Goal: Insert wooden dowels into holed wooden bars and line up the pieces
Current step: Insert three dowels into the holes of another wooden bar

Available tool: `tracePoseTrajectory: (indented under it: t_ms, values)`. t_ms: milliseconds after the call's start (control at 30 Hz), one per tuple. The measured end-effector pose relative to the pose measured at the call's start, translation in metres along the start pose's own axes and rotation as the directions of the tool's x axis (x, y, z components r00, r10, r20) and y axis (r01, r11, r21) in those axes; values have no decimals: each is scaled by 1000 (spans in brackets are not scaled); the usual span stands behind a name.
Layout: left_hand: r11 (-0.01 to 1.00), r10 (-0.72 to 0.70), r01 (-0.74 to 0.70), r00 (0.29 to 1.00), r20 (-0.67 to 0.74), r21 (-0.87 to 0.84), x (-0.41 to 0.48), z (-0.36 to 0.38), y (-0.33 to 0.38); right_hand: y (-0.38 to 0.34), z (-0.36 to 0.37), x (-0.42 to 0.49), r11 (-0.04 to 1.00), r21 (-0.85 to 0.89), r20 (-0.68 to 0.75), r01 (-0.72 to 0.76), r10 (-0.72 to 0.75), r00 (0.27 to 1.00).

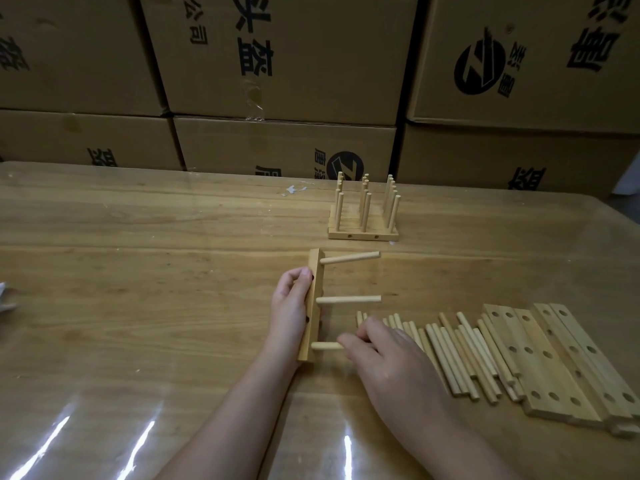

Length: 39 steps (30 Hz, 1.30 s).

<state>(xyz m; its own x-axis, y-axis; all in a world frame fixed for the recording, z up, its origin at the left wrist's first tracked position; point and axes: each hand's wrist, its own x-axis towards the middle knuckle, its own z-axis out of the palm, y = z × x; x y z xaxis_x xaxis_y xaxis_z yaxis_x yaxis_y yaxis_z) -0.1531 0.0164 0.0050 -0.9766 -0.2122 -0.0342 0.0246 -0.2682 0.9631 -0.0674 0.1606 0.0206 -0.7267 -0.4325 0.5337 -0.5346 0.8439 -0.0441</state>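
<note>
A holed wooden bar (316, 271) stands on its long edge on the table, gripped from the left by my left hand (290, 308). Two dowels stick out of it to the right: an upper dowel (349, 262) and a middle dowel (348, 299). A third, lowest dowel (325, 346) is seated in the bar's near hole, and my right hand (384, 355) holds its other end, hiding most of it. Loose dowels (450, 355) lie in a row to the right. Beyond them lie several flat holed bars (554, 358).
Several finished bars with upright dowels (363, 209) stand lined up at the back of the table. Stacked cardboard boxes (284, 81) form a wall behind the wooden table (138, 271). A pale object (7, 296) shows at the left edge.
</note>
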Motion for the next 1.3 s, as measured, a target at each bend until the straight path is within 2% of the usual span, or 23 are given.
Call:
tracePoseTrajectory:
  t_ms: [67,167,233,300,400,500,600,733,933,1300]
  values:
    - [1000,-9,9,1000,-9,-9,1,0,-1,1,3,0,996,85,-62,-21,26,998]
    - [999,-34,33,999,-19,-36,4,-3,-4,4,3,1,939,265,-109,-221,257,960]
    - [994,-87,85,996,-28,-69,4,-5,-6,4,2,1,804,465,-51,-372,444,895]
    - [982,-141,135,989,-36,-134,5,-5,-6,4,5,-1,657,597,54,-460,540,840]
    - [966,-186,170,980,-71,-194,4,-4,-5,2,13,-3,591,613,213,-524,515,830]
    - [972,-155,143,987,-53,-186,1,-1,-2,-3,19,-3,548,646,281,-531,476,833]
    - [951,-114,111,993,6,-287,-3,4,2,-4,21,-2,465,695,309,-549,496,811]
    - [921,-67,104,992,111,-375,-5,5,2,2,20,-2,463,705,238,-538,561,793]
    - [930,-1,80,976,217,-358,-1,-2,0,29,10,1,455,705,185,-545,624,759]
    - [991,-9,28,990,143,-133,-1,-2,-4,51,13,-2,490,669,227,-559,582,781]
